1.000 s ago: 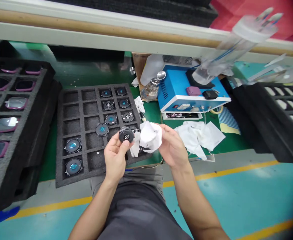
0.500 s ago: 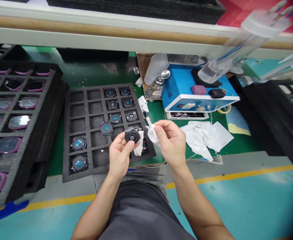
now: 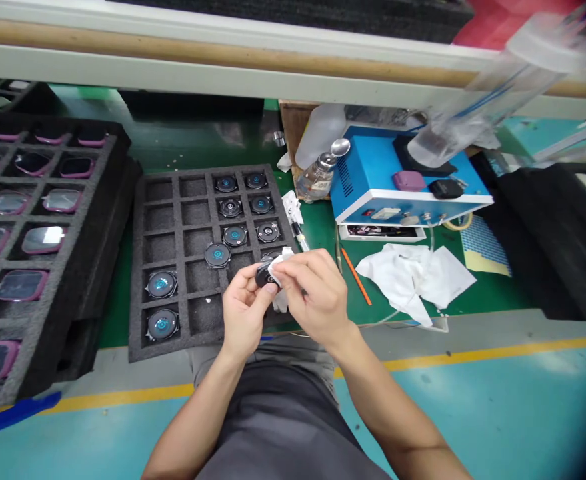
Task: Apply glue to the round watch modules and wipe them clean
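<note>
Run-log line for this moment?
left hand: holds dark round watch | right hand: white wipe at watch | foam tray: several cells filled | orange stick: right of hands

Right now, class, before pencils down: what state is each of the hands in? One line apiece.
Left hand: closed, holding a round black device.
Right hand: closed, pinching a white cloth against that device.
</note>
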`<state>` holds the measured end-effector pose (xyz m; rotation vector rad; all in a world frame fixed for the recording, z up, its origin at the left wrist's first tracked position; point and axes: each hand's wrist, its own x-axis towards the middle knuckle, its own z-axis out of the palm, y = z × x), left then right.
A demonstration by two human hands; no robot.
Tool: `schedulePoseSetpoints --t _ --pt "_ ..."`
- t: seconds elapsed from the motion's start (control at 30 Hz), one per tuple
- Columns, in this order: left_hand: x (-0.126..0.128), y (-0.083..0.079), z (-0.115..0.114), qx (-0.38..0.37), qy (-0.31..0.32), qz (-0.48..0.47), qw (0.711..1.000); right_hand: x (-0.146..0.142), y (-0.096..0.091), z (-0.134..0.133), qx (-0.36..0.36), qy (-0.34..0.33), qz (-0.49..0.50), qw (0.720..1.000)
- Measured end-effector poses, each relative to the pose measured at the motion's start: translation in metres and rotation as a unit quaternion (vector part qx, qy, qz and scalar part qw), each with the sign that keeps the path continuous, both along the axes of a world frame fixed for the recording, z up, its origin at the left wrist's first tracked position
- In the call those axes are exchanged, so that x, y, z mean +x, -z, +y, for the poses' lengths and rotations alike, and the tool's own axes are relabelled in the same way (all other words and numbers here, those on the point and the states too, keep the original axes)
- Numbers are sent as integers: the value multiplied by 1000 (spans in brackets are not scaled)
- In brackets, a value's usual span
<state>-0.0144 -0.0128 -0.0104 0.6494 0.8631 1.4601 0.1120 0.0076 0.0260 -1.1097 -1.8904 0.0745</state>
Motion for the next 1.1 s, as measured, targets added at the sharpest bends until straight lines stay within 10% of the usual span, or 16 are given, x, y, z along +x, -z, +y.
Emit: schedulePoseSetpoints --t 0.7,1.1 --pt "6 -1 -7 42 -99 117 987 -23 23 -17 -31 80 66 994" --pt "0 -9 3 -42 13 -40 998 5 5 -13 -184 41 217 958"
